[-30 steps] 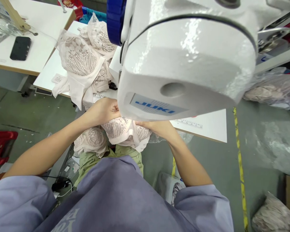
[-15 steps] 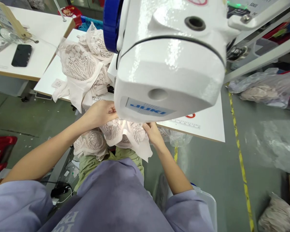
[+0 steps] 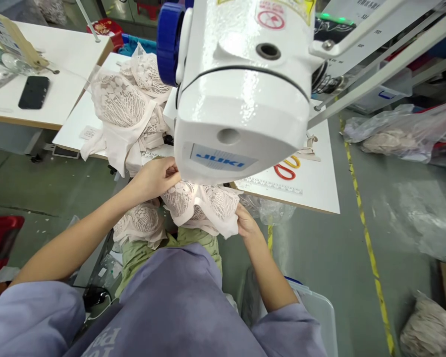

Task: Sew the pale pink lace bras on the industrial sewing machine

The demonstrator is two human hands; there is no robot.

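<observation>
A pale pink lace garment hangs off the table's front edge under the white sewing machine head. My left hand is closed, pinching the garment's upper left edge right beside the machine. My right hand is closed on the garment's lower right corner, below the table edge. The needle area is hidden by the machine head. A second lace piece lies on my lap to the left.
A heap of lace garments sits on the white table left of the machine. Red and yellow scissors lie at the right. A black phone rests on the neighbouring table. Plastic bags of fabric lie on the floor.
My right hand has slid down from under the machine to the garment's lower right corner. The view has tilted up, showing the scissors. My left hand has hardly moved.
</observation>
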